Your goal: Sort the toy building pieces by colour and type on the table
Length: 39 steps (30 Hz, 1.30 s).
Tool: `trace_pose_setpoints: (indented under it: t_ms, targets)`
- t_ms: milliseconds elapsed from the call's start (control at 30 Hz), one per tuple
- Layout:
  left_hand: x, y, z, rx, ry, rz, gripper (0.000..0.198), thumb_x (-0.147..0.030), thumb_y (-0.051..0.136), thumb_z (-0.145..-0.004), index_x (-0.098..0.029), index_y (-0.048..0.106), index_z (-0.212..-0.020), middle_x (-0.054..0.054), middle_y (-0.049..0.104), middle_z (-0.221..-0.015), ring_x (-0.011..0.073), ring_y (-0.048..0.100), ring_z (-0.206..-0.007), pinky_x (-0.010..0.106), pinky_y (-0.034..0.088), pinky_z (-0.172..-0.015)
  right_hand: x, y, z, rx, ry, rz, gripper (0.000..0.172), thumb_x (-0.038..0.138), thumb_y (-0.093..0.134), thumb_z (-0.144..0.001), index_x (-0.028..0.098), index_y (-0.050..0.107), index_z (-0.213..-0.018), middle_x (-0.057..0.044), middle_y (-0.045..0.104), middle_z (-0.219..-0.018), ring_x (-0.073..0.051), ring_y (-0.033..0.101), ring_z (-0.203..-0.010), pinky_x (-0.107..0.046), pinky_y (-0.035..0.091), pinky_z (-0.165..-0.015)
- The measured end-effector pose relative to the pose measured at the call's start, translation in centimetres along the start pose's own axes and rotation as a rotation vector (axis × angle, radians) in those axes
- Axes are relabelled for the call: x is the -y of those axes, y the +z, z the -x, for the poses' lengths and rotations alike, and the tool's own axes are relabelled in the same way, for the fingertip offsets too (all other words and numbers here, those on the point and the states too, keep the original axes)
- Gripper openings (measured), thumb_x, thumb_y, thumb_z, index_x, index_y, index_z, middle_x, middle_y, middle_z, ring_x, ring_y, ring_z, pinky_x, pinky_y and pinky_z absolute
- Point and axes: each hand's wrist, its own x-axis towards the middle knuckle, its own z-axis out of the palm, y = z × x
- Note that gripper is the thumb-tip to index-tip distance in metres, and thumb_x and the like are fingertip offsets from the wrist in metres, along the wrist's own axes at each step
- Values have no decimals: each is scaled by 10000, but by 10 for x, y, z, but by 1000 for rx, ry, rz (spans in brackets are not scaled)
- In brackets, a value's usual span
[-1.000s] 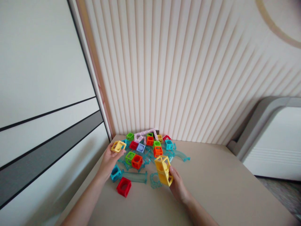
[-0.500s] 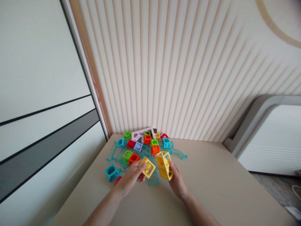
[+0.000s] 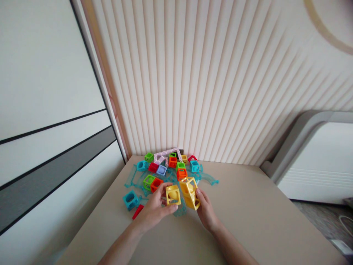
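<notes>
My left hand grips a yellow cube block with open window-like sides, thumb below and fingers behind. My right hand is closed on a taller yellow block piece, which looks like two joined cubes and tilts to the left. The two yellow pieces are close together but apart, held above the table. Just behind my left hand lie an orange cube block and a green cube block. Beyond the right-hand piece sits another orange cube block.
Transparent teal track pieces spread among the blocks on the table. A blue block and a red piece lie at the left. A pink patterned piece rests near the ribbed wall.
My left hand has turned its yellow cube more upright, with the thumb moving beneath it. The right-hand yellow piece has tilted slightly further left.
</notes>
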Motion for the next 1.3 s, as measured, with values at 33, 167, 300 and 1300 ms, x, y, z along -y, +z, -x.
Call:
trace_pose_setpoints:
  t_ms: [33, 167, 300, 1300]
  targets:
    - [1, -1, 0, -3, 4, -11, 634, -308, 825, -707, -244, 533, -1267, 86, 655, -1211, 263, 621, -1128, 375, 478, -938, 1, 0, 0, -6, -5, 7, 383, 580, 697, -814, 242, 749, -986, -1, 639, -737, -157, 517, -622, -268, 424, -629]
    - [-1, -5, 0, 8, -6, -61, 611, -300, 832, -678, -227, 555, -1218, 103, 677, -1185, 277, 624, -1114, 374, 464, -907, 4, 0, 0, -30, -13, 38, 384, 590, 712, -797, 238, 754, -944, 1, 641, -718, -155, 511, -613, -255, 393, -584]
    - [-4, -9, 4, 43, -28, -191, 622, -309, 794, -731, -238, 562, -1303, 93, 658, -1255, 284, 597, -1161, 395, 443, -954, 5, -4, -2, -6, -33, 82, 421, 603, 709, -797, 235, 749, -996, 8, 652, -726, -144, 512, -604, -244, 389, -571]
    - [35, 35, -11, -168, 296, -305, 374, -438, 591, -913, -190, 623, -1191, 119, 700, -1119, 277, 657, -1024, 357, 506, -898, 18, -4, 6, 116, -295, 475, 409, 548, 688, -830, 202, 658, -1047, -47, 702, -902, -196, 647, -775, -270, 513, -679]
